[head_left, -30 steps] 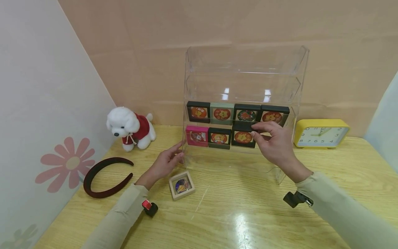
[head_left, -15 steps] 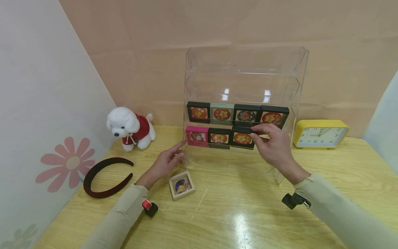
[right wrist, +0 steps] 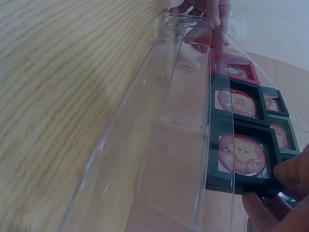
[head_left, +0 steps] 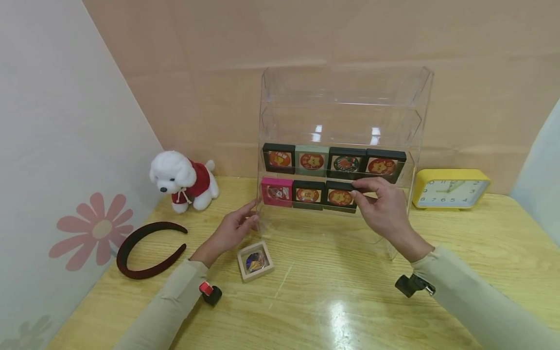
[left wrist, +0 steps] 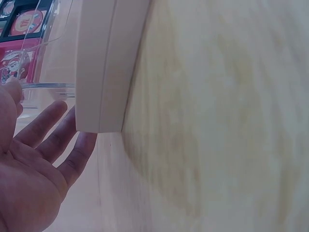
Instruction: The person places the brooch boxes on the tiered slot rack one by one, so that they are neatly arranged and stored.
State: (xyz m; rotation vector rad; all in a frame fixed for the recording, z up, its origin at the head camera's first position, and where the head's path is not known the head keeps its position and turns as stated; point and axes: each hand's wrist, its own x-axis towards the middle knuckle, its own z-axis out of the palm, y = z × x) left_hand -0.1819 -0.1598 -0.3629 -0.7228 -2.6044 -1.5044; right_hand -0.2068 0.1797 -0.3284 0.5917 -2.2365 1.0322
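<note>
A clear acrylic display rack (head_left: 341,121) stands on the table with small framed badges in its two lower rows. My right hand (head_left: 385,206) pinches the upper right corner of a black frame (head_left: 340,196) holding a red badge with a star figure. That frame is third from the left in the bottom row, beside another black frame (head_left: 308,193) and a pink frame (head_left: 277,191). In the right wrist view the held frame (right wrist: 241,154) sits behind the rack's clear front lip. My left hand (head_left: 232,231) holds the rack's left side, thumb in front and fingers behind it.
A light wooden frame (head_left: 255,261) with a badge lies on the table before the rack. To the left are a dark red headband (head_left: 150,250) and a white plush dog (head_left: 183,180). A yellow clock (head_left: 452,189) stands at the right. Several framed badges fill the row above.
My right hand has moved slightly down and left, lowering the black frame until its top is level with the frame next to it. My left hand has stayed at the rack's side.
</note>
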